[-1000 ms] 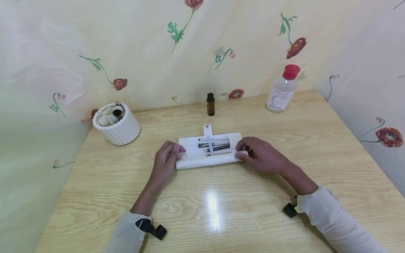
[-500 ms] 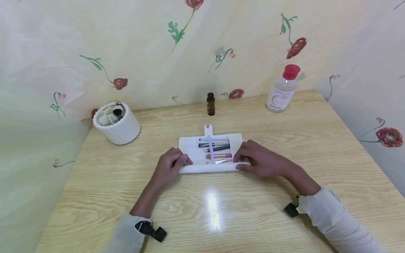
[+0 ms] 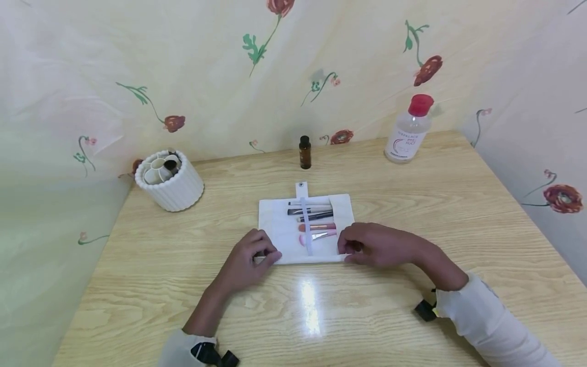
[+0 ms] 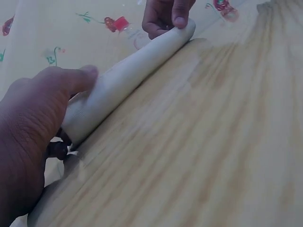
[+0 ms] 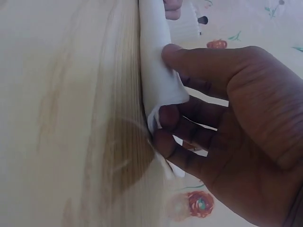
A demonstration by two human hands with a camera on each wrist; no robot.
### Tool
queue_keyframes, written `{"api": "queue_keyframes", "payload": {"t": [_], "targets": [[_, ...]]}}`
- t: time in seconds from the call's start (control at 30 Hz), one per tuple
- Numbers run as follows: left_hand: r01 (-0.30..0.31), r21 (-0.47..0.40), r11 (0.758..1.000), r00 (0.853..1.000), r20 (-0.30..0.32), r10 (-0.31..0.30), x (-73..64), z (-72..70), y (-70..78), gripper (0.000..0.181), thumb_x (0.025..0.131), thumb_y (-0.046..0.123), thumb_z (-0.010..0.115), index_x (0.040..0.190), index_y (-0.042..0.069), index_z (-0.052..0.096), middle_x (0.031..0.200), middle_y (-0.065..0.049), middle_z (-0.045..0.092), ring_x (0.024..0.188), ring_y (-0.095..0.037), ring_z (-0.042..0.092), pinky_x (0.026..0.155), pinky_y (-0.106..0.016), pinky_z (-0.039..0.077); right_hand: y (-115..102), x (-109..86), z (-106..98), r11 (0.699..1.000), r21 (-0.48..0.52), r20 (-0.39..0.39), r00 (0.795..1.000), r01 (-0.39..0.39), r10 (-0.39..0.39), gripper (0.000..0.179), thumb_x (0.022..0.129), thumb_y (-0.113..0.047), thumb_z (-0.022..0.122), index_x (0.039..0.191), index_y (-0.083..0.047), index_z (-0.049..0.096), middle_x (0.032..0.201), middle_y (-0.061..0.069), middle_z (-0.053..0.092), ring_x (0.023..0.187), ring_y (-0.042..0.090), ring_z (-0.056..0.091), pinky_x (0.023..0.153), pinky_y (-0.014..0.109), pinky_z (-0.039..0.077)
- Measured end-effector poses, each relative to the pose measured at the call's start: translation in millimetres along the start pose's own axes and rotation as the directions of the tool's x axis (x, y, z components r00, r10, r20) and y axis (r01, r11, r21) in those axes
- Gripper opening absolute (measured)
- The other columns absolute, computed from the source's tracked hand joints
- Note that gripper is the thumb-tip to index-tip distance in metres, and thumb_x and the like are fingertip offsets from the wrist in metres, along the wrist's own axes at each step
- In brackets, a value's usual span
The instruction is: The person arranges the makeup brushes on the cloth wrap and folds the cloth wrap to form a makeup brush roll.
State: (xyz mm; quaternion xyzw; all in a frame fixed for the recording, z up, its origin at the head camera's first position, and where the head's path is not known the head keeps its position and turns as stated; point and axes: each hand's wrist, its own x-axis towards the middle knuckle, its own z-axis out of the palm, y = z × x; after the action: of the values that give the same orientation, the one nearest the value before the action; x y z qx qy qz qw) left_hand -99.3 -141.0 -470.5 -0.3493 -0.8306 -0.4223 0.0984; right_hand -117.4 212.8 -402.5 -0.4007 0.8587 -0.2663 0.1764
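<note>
A white fabric brush roll (image 3: 281, 224) lies mostly unrolled on the table, its snap tab (image 3: 301, 190) pointing away from me. Several makeup brushes (image 3: 316, 216) sit in it under a thin strap, their handle ends tucked into a pocket on the right. My left hand (image 3: 245, 261) pinches the near left corner, thumb on top of the curled edge. At the near right corner my right hand (image 3: 378, 245) grips the same edge. In the right wrist view its thumb presses the rolled cloth (image 5: 156, 61) from one side, with fingers curled on the other.
A white ribbed holder (image 3: 176, 186) with a dark brush in it stands at the back left. A small brown bottle (image 3: 304, 153) is behind the roll. To the back right is a clear bottle with a red cap (image 3: 408, 135). A floral-patterned wall covering (image 3: 206, 102) borders the table.
Both hands have moved toward me, unrolling the near edge of the brush roll. The lower brushes, including pink ones, have come into sight.
</note>
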Motion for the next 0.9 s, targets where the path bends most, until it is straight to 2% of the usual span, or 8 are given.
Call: {"api": "queue_keyframes", "payload": {"t": [0.13, 0.23, 0.4, 0.53, 0.63, 0.73, 0.8, 0.9], "targets": [[-0.061, 0.025, 0.998, 0.998, 0.036, 0.060, -5.3, 0.3, 1.9, 0.010, 0.090, 0.031, 0.077, 0.086, 0.029, 0.069, 0.091, 0.018, 0.057, 0.085, -0.005, 0.050, 0.079, -0.027, 0.043, -2, -1.8, 2, 0.999, -0.015, 0.000, 0.999, 0.043, -0.043, 0.009, 0.096, -0.020, 0.071, 0.100, -0.025, 0.065, 0.088, -0.015, 0.055, 0.082, 0.013, 0.055, 0.072, 0.026, 0.048], [-0.063, 0.013, 0.998, 0.997, 0.055, 0.062, -6.2, -1.1, 3.1, 0.008, 0.092, 0.031, 0.075, 0.088, 0.028, 0.069, 0.091, 0.018, 0.058, 0.086, -0.005, 0.051, 0.083, -0.029, 0.043, -3, -2.2, 2, 0.998, -0.040, -0.010, 0.999, 0.040, -0.040, 0.007, 0.099, -0.020, 0.067, 0.098, -0.026, 0.065, 0.087, -0.016, 0.057, 0.079, 0.009, 0.055, 0.071, 0.025, 0.048], [0.017, -0.025, 1.000, 0.999, 0.049, -0.016, -5.7, -3.0, 4.7, 0.007, 0.100, 0.027, 0.065, 0.096, 0.022, 0.067, 0.094, 0.014, 0.061, 0.085, -0.007, 0.054, 0.075, -0.027, 0.047, -4, -1.8, 0, 0.998, -0.070, -0.039, 0.999, -0.004, 0.001, 0.007, 0.103, -0.018, 0.059, 0.101, -0.023, 0.063, 0.085, -0.013, 0.059, 0.075, 0.004, 0.054, 0.068, 0.025, 0.048], [0.109, -0.015, 0.994, 0.994, 0.005, -0.109, -2.8, -2.0, 6.0, 0.004, 0.103, 0.024, 0.061, 0.101, 0.024, 0.065, 0.094, 0.013, 0.062, 0.075, -0.008, 0.052, 0.064, -0.026, 0.045, -4, 0.0, -1, 0.994, -0.102, -0.108, 0.994, -0.037, 0.026, 0.008, 0.104, -0.014, 0.057, 0.106, -0.020, 0.062, 0.089, -0.010, 0.059, 0.076, 0.005, 0.054, 0.069, 0.026, 0.047], [0.214, -0.028, 0.976, 0.976, -0.035, -0.215, 1.9, 0.4, 7.7, 0.005, 0.103, 0.028, 0.059, 0.102, 0.026, 0.064, 0.094, 0.014, 0.063, 0.077, -0.006, 0.055, 0.067, -0.027, 0.048, -1, 3.3, 1, 0.990, -0.121, -0.180, 0.983, -0.069, 0.047, 0.008, 0.104, -0.012, 0.057, 0.108, -0.017, 0.061, 0.093, -0.009, 0.059, 0.078, 0.007, 0.054, 0.070, 0.026, 0.048], [0.302, -0.056, 0.952, 0.949, -0.076, -0.305, 9.4, 3.5, 8.9, 0.008, 0.103, 0.031, 0.059, 0.102, 0.025, 0.066, 0.098, 0.014, 0.064, 0.088, -0.005, 0.060, 0.078, -0.030, 0.051, 3, 7.3, 4, 0.987, -0.121, -0.253, 0.965, -0.102, 0.069, 0.008, 0.103, -0.010, 0.057, 0.109, -0.014, 0.061, 0.096, -0.007, 0.060, 0.081, 0.009, 0.055, 0.071, 0.027, 0.049], [0.337, -0.054, 0.940, 0.934, -0.103, -0.341, 15.2, 5.7, 8.4, 0.009, 0.102, 0.030, 0.060, 0.103, 0.023, 0.066, 0.100, 0.013, 0.065, 0.097, -0.005, 0.062, 0.086, -0.032, 0.051, 7, 9.4, 7, 0.984, -0.129, -0.297, 0.952, -0.121, 0.078, 0.007, 0.102, -0.010, 0.059, 0.109, -0.013, 0.060, 0.098, -0.005, 0.060, 0.083, 0.010, 0.054, 0.072, 0.028, 0.049], [0.363, -0.013, 0.932, 0.921, -0.145, -0.361, 22.5, 8.6, 7.0, 0.008, 0.100, 0.025, 0.065, 0.103, 0.018, 0.068, 0.101, 0.010, 0.065, 0.101, -0.008, 0.062, 0.091, -0.034, 0.050, 11, 11.3, 11, 0.979, -0.158, -0.357, 0.932, -0.131, 0.067, 0.008, 0.101, -0.011, 0.061, 0.109, -0.011, 0.060, 0.100, -0.002, 0.058, 0.084, 0.011, 0.054, 0.071, 0.028, 0.050]]}}
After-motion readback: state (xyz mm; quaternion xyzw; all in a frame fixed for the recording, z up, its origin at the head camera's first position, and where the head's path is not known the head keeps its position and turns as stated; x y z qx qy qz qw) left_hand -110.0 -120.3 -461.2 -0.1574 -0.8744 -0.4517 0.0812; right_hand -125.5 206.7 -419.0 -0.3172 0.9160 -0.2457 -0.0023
